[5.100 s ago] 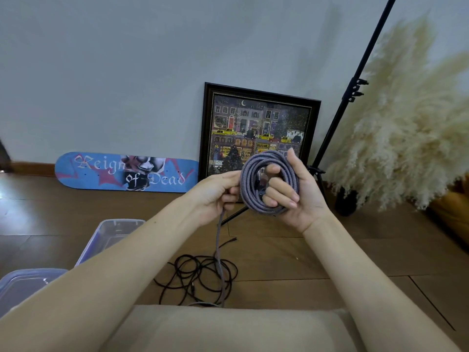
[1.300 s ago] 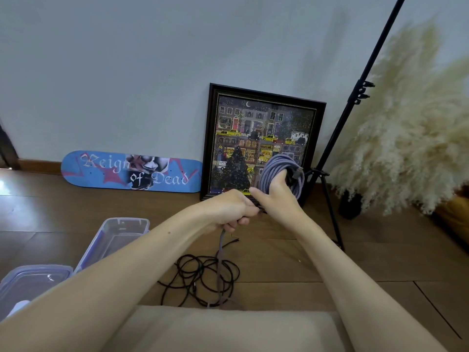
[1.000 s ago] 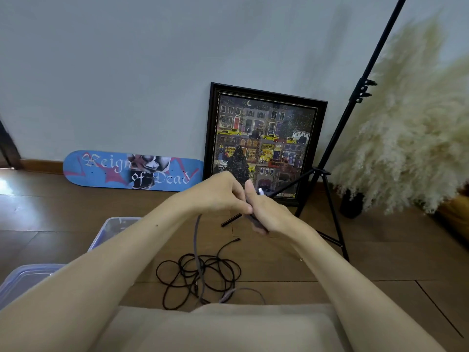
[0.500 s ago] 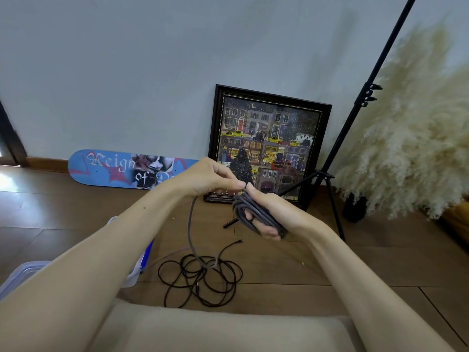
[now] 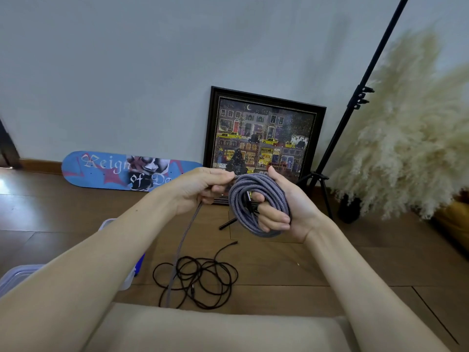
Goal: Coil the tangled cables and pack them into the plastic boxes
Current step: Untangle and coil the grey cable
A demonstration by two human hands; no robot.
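My right hand (image 5: 289,207) grips a coil of grey braided cable (image 5: 256,199), its fingers curled through the loops. My left hand (image 5: 200,189) pinches the same cable just left of the coil. From that hand the cable's loose tail hangs down to the floor. A tangled black cable (image 5: 200,278) lies on the wooden floor below my hands. Two clear plastic boxes stand at the left, one (image 5: 127,278) mostly behind my left forearm, the other (image 5: 15,275) at the frame's edge.
A framed picture (image 5: 264,138) and a blue skateboard deck (image 5: 114,171) lean on the wall. A black tripod stand (image 5: 355,105) and pampas grass (image 5: 406,138) fill the right. A beige cushion (image 5: 218,331) lies at the bottom.
My right hand has turned the coil upright and facing me, and more loops show on it. My left hand keeps pinching the cable close to the coil.
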